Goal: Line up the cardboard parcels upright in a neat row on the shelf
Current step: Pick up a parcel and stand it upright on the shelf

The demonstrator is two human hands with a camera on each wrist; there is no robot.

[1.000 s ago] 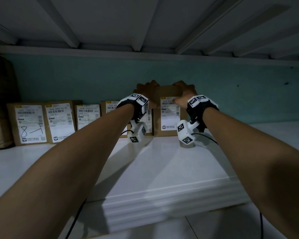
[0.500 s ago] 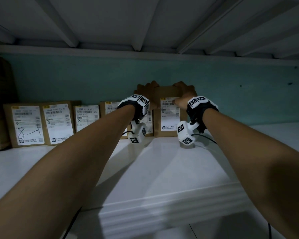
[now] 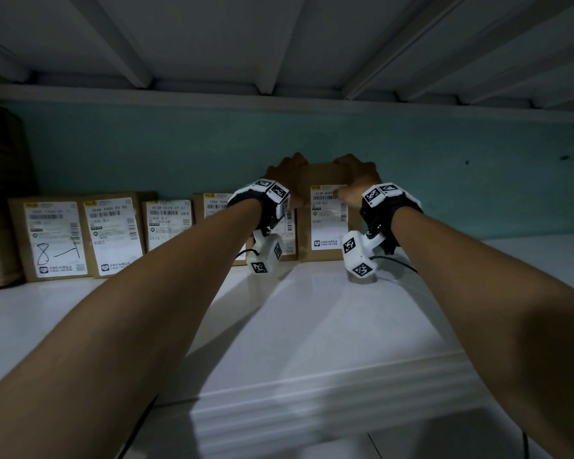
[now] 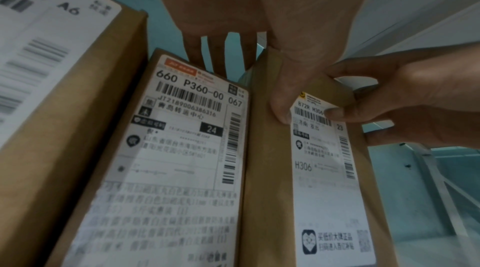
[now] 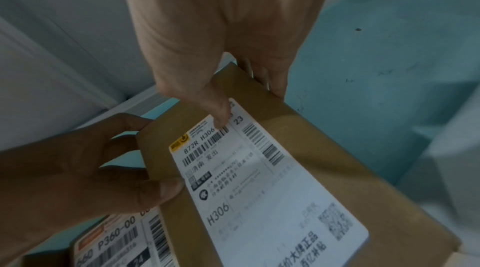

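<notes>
Both hands, left hand (image 3: 284, 175) and right hand (image 3: 357, 175), grip the upright H306 parcel's (image 3: 325, 220) top corners.

You see brown cardboard parcels (image 3: 325, 223) bearing white labels (image 3: 328, 220) printed with black barcodes. The shelf (image 3: 312, 326) is white, the back wall (image 3: 444, 167) teal. Your wrist bands (image 3: 383, 197) carry black-and-white square markers.
</notes>
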